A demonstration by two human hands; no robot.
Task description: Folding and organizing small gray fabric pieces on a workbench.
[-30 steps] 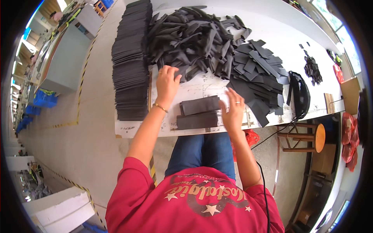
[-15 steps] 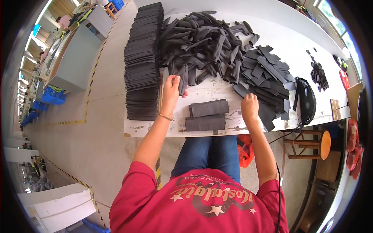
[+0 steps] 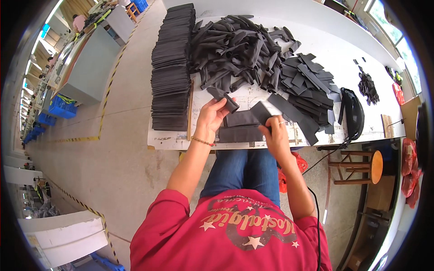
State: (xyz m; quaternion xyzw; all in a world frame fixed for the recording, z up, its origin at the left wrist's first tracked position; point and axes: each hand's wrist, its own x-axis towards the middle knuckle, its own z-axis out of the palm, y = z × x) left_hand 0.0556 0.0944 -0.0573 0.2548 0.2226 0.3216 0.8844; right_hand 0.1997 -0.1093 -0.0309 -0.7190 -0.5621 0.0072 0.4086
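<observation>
My left hand [image 3: 211, 117] pinches a black fabric tube [image 3: 222, 98] whose open end faces right. In my right hand [image 3: 277, 139] is a flat, stiff-looking black strip [image 3: 260, 111], tilted up with its far end close to the tube but apart from it. Below the hands, two flat black pieces [image 3: 239, 134] lie one behind the other near the table's front edge, partly covered by the strip and right hand. Beyond the left hand lies a heap of black fabric tubes [image 3: 237, 52]. To the right of it spreads a pile of black strips [image 3: 309, 81].
A tall, neat stack of flat black pieces [image 3: 172, 67] lines the left of the white table [image 3: 266, 97]. At the right are a black mesh bag [image 3: 352, 115] with a cord and a dark bundle [image 3: 368, 88]. A wooden stool [image 3: 375, 168] stands beyond the front edge.
My left hand has drawn the tube off the heap toward me and rightward. My right hand has picked up a strip from the pile and brought it left, toward the tube.
</observation>
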